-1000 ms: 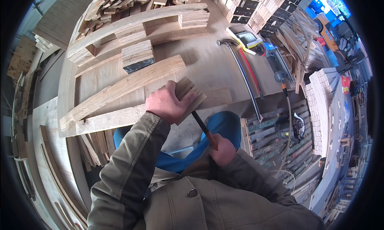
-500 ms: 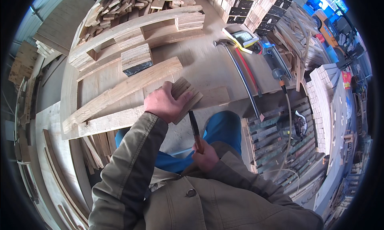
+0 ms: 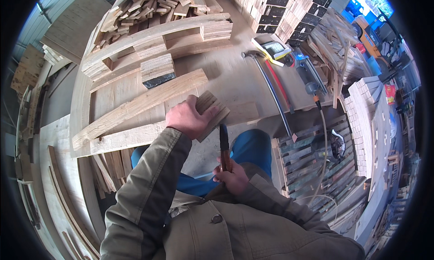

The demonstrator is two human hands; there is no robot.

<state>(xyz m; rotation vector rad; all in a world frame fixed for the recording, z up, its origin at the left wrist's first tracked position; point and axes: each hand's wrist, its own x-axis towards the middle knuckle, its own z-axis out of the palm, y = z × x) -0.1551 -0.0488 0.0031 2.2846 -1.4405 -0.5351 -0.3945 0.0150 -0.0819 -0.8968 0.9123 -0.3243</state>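
My left hand [image 3: 187, 117] is closed around a layered wooden block [image 3: 211, 105] at the near edge of the workbench [image 3: 217, 63]. The thumb lies across its upper face. Just below that block, my right hand [image 3: 233, 178] grips a narrow tool with a brown wooden handle and a long black upper part [image 3: 224, 140]. Its exact kind cannot be told. The black tip is right by the block's lower edge; whether they touch is unclear. A second block with one black side [image 3: 157, 70] sits beyond a loose plank [image 3: 140, 107] on the bench.
A hammer [image 3: 266, 86], a red bar [image 3: 276, 81] and a glass-bowled device with a hose [image 3: 312, 86] lie along the bench's right. A wooden pallet frame [image 3: 153, 45] stands behind, with heaped offcuts [image 3: 153, 9] and stacked black-faced blocks [image 3: 271, 11]. A slatted pallet [image 3: 316, 156] lies lower right.
The tool in my right hand has turned more upright, its tip shifting slightly right. My left hand keeps hold of the block, nearly in place. The whole view has shifted slightly.
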